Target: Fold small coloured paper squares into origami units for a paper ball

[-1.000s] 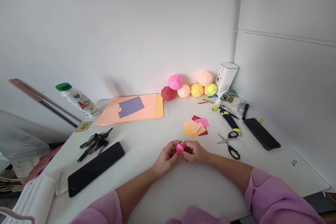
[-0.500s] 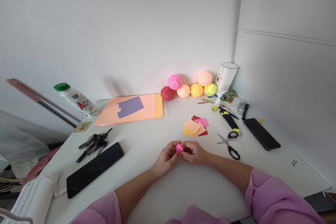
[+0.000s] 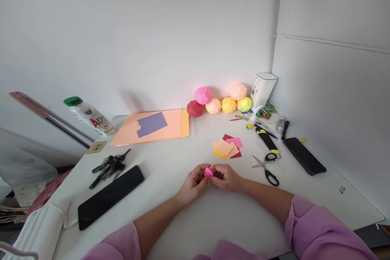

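Note:
A small folded piece of pink paper (image 3: 209,172) is pinched between my two hands above the front middle of the white table. My left hand (image 3: 193,181) grips its left side with thumb and fingers. On the other side, my right hand (image 3: 226,177) has its fingertips closed on the paper's right edge. The fingers cover part of the paper. Just beyond the hands lies a loose pile of coloured paper squares (image 3: 227,147) in red, pink, peach and yellow. Black-handled scissors (image 3: 268,166) lie partly spread to the right of my right hand.
Faceted paper balls (image 3: 213,105) line the wall. Glue bottle (image 3: 251,120), utility knife (image 3: 267,141) and black phone case (image 3: 304,155) lie right. Peach sheets (image 3: 128,130), keys (image 3: 111,167), a black phone (image 3: 111,197) and a green-capped bottle (image 3: 91,118) are left.

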{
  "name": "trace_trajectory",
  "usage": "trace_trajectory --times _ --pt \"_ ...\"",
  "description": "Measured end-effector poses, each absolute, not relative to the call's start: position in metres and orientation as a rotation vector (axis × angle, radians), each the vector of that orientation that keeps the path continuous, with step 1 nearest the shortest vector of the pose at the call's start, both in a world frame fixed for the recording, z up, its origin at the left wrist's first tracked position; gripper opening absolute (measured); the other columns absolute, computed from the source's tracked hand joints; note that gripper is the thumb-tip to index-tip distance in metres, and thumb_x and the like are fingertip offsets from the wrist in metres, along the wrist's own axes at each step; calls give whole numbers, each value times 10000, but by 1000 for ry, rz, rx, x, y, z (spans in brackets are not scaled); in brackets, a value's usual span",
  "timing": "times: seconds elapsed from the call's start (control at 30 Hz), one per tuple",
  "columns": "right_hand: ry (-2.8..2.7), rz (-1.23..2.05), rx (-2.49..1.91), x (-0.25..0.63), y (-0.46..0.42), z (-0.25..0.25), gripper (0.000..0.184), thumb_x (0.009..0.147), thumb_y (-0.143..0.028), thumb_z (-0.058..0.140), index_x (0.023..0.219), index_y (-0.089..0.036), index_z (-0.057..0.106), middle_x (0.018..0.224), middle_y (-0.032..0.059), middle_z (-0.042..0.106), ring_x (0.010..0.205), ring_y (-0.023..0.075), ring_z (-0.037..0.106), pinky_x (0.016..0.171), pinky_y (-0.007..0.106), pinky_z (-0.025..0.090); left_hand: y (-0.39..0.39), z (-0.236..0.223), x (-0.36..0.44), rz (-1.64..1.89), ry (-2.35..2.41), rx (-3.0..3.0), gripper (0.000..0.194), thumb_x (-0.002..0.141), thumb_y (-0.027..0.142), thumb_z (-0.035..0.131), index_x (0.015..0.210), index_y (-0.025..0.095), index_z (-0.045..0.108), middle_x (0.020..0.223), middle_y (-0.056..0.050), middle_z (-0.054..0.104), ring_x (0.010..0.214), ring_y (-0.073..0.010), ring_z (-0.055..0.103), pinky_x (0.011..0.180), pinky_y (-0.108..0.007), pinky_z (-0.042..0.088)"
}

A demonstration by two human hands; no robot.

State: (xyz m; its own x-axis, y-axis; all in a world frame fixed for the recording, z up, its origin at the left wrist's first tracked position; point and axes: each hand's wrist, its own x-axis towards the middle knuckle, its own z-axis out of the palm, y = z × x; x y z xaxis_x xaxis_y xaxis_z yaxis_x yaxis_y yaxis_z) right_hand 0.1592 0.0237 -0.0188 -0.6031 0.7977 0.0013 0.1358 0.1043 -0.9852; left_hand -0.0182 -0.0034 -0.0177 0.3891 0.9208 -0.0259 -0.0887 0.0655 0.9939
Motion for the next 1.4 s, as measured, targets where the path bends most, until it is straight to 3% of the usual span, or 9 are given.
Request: trace_trajectory --times 0.67,1.4 --pt "-1837 1525 -941 159 24 -15 189 767 -317 607 748 -153 514 600 -28 515 515 86 442 465 206 349 -4 -13 -17 934 861 1249 379 803 394 592 1114 206 483 953 -63 670 788 -169 633 739 -327 481" --pt "-1818 1575 -938 160 24 -18 117 784 -250 579 792 -144 527 611 -28 512 516 85 456 470 196 359 -4 -14 -17 947 836 1239 385 818 394 579 1129 195 467 978 -74 662 878 -187 631 792 -332 471"
